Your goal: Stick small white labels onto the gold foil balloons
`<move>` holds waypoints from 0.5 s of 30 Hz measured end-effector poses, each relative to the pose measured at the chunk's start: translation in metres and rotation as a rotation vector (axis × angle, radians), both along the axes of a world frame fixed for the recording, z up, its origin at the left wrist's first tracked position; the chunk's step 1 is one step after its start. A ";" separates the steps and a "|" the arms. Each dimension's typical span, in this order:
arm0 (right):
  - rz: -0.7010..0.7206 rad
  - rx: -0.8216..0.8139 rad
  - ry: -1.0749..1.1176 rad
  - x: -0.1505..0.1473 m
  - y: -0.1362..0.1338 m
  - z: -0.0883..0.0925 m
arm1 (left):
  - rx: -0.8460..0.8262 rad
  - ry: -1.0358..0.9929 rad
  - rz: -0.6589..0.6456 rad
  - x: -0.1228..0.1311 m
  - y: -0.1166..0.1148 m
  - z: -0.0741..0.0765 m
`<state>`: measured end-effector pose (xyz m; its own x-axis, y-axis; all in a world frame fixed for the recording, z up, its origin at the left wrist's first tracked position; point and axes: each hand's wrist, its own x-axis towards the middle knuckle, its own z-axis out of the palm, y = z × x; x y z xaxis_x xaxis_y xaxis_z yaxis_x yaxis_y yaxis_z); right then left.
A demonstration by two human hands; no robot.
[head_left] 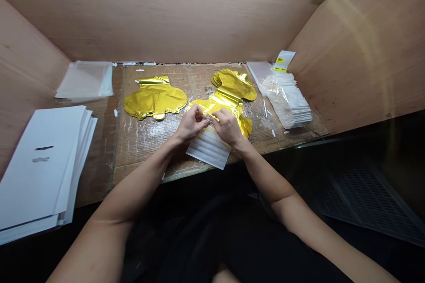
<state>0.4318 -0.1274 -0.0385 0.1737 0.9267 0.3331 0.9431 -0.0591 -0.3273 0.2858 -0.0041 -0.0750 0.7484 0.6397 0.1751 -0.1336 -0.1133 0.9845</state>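
My left hand and my right hand meet at the middle of the bench, fingers pinched together on the edge of a flat gold foil balloon. The balloon stretches away from my hands toward the back wall. Under my hands lies a white sheet with rows of thin strips, near the front edge. A second gold foil balloon lies flat to the left, apart from both hands.
A stack of white sheets fills the left front. Clear bags lie at the back left. A pile of clear packets with white strips sits at the right. Wooden walls enclose the bench on three sides.
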 end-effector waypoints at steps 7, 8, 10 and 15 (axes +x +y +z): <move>-0.083 -0.051 0.017 -0.009 -0.001 0.001 | 0.135 0.107 0.081 -0.002 -0.002 0.008; -0.088 -0.049 0.015 -0.011 -0.001 0.001 | 0.142 0.109 0.074 -0.002 -0.003 0.008; -0.073 -0.030 0.059 -0.013 -0.001 0.000 | 0.139 0.107 0.047 -0.002 -0.003 0.008; -0.053 -0.035 0.568 0.003 -0.003 0.007 | 0.213 0.252 -0.006 -0.011 0.013 0.008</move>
